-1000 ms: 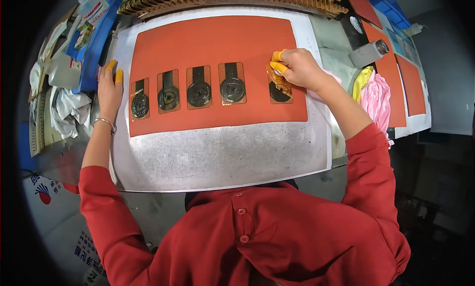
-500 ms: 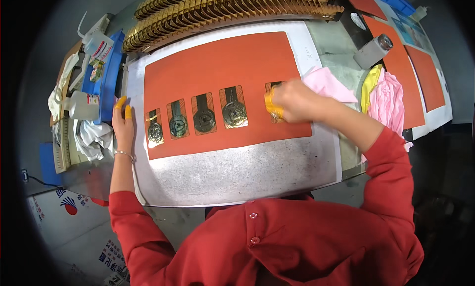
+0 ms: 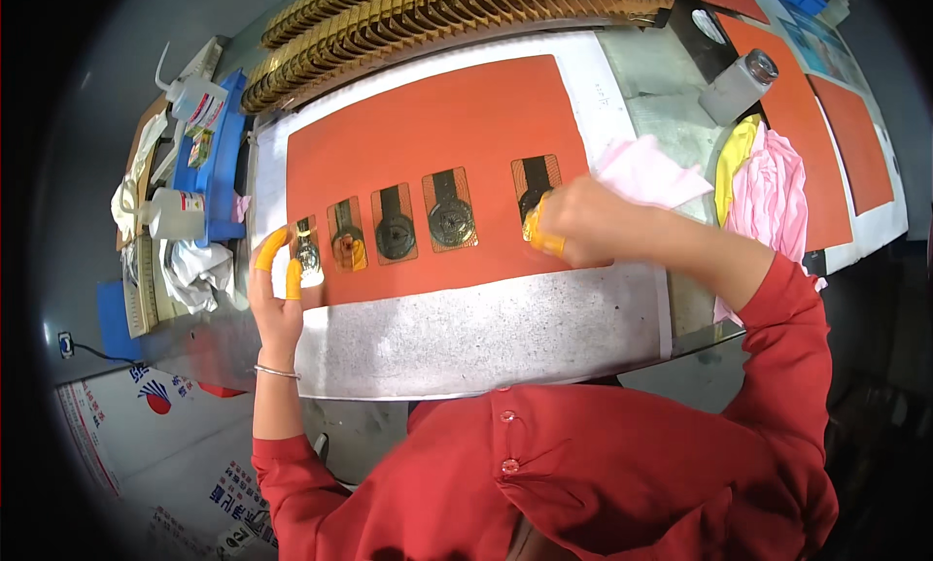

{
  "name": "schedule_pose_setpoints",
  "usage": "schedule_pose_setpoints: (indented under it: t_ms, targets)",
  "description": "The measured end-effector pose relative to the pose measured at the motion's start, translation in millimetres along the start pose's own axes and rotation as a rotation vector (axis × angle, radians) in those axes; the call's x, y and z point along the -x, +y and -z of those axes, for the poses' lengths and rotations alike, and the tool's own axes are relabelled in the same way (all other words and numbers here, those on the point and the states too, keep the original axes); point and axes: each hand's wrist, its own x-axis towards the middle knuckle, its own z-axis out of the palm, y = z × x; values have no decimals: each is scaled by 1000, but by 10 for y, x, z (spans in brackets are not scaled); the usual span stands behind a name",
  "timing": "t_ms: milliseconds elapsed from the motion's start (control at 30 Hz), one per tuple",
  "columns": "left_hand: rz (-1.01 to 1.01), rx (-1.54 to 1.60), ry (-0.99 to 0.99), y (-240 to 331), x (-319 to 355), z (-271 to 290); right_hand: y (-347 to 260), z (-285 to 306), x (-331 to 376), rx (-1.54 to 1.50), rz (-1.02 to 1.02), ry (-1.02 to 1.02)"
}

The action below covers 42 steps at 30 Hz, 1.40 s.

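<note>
An orange mat [image 3: 437, 134] lies on a white sheet [image 3: 486, 333]. On the mat sits a row of several gold-backed cards, each carrying a dark round medallion [image 3: 452, 219]. My right hand [image 3: 578, 226], with orange finger cots, holds a pink cloth [image 3: 646, 172] and presses on the rightmost card [image 3: 535, 177]. My left hand [image 3: 277, 284], also in orange finger cots, rests with spread fingers at the mat's left end, touching the leftmost card [image 3: 307, 255].
Long rows of gold cards stand on racks [image 3: 437, 17] at the back. White bottles [image 3: 175, 213], a blue tray [image 3: 209, 163] and rags sit to the left. At right are a glass-topped jar [image 3: 739, 85], pink and yellow cloths [image 3: 768, 187] and more orange mats [image 3: 826, 124].
The view has shifted, so the mat sits more to the right. My right hand has taken a pink cloth onto the rightmost card. My left hand stays at the left end.
</note>
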Motion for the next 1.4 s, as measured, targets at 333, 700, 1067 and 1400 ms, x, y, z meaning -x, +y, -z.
schedule_pose_setpoints:
  t_ms: [333,700,1067,1400]
  targets:
    - [-62,101,-144,304,42,-202,-109,-39,278,-20,-89,29]
    - [-57,244,-527,1025,-956,-940,-642,-219,459,13,-82,-19]
    - [-269,9,-600,1553,-795,-1381,-366,109,1039,-634,-709,588]
    - [-212,-15,-641,1711,-810,-1265,90,-47,758,-1006,-569,654]
